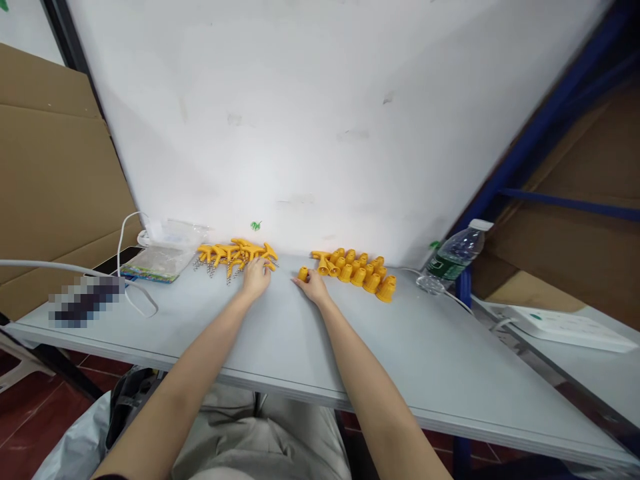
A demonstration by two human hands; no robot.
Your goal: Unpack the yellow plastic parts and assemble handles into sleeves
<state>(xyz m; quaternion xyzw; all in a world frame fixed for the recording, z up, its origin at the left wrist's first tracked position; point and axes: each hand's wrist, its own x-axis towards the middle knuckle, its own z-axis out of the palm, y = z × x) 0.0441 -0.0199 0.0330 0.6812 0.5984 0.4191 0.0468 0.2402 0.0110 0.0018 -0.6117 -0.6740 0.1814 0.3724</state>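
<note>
Both my arms reach far across a grey table. My left hand rests at the near edge of a pile of yellow T-shaped parts with metal chains, fingers curled onto one of them. My right hand lies just right of it, fingertips touching a single yellow cone-shaped cap that stands apart from a cluster of several similar yellow caps. Whether either hand truly grips its piece is hard to make out at this distance.
A clear plastic bag of small parts and a white cable lie at the left. A water bottle leans at the right by a blue rack post. A white board stands behind; a white power strip lies on the neighbouring surface.
</note>
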